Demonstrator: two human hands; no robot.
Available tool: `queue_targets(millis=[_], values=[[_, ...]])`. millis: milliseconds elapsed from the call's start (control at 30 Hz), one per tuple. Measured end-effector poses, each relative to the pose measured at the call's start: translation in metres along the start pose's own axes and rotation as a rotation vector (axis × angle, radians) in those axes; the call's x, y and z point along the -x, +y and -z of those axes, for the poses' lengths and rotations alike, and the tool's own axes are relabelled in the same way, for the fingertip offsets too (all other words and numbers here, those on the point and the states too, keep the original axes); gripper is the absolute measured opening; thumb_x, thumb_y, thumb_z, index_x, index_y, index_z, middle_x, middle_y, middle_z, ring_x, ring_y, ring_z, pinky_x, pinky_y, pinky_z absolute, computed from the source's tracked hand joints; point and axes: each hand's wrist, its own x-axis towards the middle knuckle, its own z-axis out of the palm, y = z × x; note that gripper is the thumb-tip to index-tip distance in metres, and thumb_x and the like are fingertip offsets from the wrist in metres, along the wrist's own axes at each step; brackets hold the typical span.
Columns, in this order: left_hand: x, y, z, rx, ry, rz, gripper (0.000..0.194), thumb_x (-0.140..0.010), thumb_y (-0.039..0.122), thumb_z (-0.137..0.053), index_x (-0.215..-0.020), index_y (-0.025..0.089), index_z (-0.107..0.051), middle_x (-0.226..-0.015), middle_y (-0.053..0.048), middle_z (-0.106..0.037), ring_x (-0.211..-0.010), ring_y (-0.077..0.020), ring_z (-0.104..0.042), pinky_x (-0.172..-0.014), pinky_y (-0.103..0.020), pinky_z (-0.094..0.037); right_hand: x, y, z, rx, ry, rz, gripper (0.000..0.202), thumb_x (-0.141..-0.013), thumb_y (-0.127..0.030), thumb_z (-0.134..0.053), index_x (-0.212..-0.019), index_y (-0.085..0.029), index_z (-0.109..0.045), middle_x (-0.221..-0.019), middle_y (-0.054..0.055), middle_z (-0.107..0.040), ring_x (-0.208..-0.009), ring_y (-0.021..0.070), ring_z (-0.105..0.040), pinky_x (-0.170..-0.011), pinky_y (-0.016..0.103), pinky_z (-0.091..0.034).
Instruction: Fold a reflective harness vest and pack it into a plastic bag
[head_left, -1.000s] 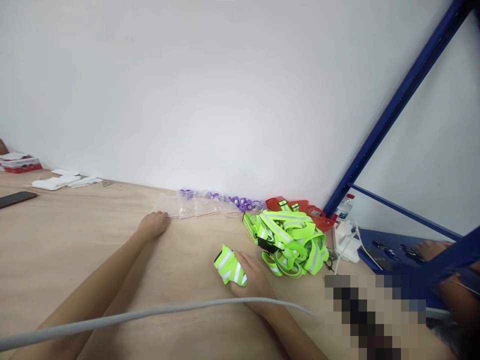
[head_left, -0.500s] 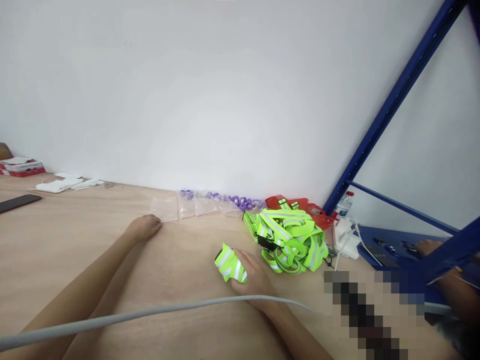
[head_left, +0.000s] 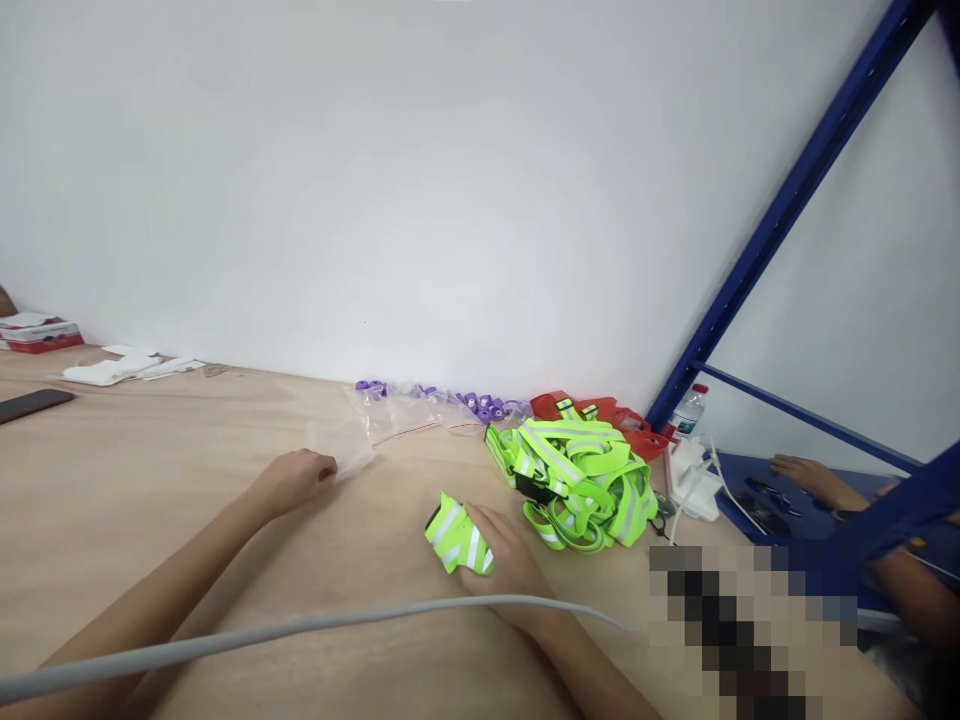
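Observation:
My left hand (head_left: 298,480) pinches the edge of a clear plastic zip bag (head_left: 345,448) on the table, its fingers closed. My right hand (head_left: 506,560) is wrapped round a folded neon-green reflective strap (head_left: 459,537) with silver stripes, low over the table; its thumb side and the far fingers are partly hidden. Beyond it, to the right, lies a tangled pile of the same green reflective straps (head_left: 585,480) with black buckles. More clear bags (head_left: 405,415) lie against the wall, with small purple items (head_left: 487,407) in or behind them.
A red plastic bag (head_left: 547,403), a bottle (head_left: 686,410) and a white power strip (head_left: 694,480) stand by the blue rack (head_left: 780,230). White papers (head_left: 112,370) and a black phone-like slab (head_left: 34,404) lie left. A grey cable (head_left: 300,628) crosses in front. Another person's hand (head_left: 814,480) is right.
My left hand has drawn the clear bag nearer and slightly right, off the row of bags. My right hand with the green strap has barely moved. The other person's hand has shifted.

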Motion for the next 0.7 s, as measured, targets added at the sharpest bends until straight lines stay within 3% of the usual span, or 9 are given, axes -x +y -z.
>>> queue_targets(millis=[167,367,467,567,700], values=[[0.016,0.057,0.008,0.428,-0.171,-0.130,0.023,-0.086,0.037,-0.054,-0.075,0.020,-0.066,-0.065,-0.001,-0.068,-0.063,-0.0187,-0.062,-0.059,-0.025,-0.040,0.003,-0.003,0.000,-0.013,-0.124,0.097,0.079,-0.069,-0.020,-0.070,-0.146,-0.020,-0.050,-0.140,0.014,-0.061,-0.128,0.0309,-0.059,-0.108,0.045,-0.050],[0.022,0.119,-0.009,0.734,-0.345,-0.267,0.022,-0.082,0.037,-0.060,-0.071,0.018,-0.061,-0.058,0.002,-0.058,-0.055,-0.0137,-0.050,-0.053,-0.023,-0.033,0.010,-0.026,-0.001,0.059,-0.134,0.489,0.080,-0.072,-0.035,-0.070,-0.145,-0.012,-0.046,-0.132,0.016,-0.064,-0.122,0.0308,-0.062,-0.107,0.044,-0.049],[0.026,0.133,-0.019,0.848,-0.427,-0.300,0.021,-0.082,0.036,-0.062,-0.075,0.017,-0.062,-0.060,0.003,-0.058,-0.056,-0.0126,-0.049,-0.053,-0.022,-0.034,0.011,-0.037,0.000,0.082,-0.151,0.635,0.080,-0.076,-0.044,-0.069,-0.144,-0.010,-0.045,-0.130,0.018,-0.065,-0.121,0.0314,-0.061,-0.112,0.052,-0.043],[0.031,0.135,-0.023,0.963,-0.482,-0.293,0.020,-0.083,0.037,-0.063,-0.078,0.017,-0.061,-0.061,0.003,-0.057,-0.055,-0.0120,-0.049,-0.053,-0.022,-0.036,0.009,-0.040,0.002,0.110,-0.184,0.631,0.079,-0.077,-0.047,-0.069,-0.143,-0.011,-0.046,-0.127,0.017,-0.067,-0.118,0.0314,-0.063,-0.113,0.054,-0.040],[0.034,0.135,-0.022,1.031,-0.417,-0.268,0.016,-0.082,0.031,-0.063,-0.076,0.018,-0.056,-0.058,0.006,-0.050,-0.053,-0.0103,-0.044,-0.051,-0.021,-0.032,0.007,-0.038,0.002,0.087,-0.181,0.617,0.076,-0.079,-0.048,-0.066,-0.143,-0.011,-0.047,-0.126,0.016,-0.067,-0.115,0.0307,-0.064,-0.110,0.052,-0.042]])
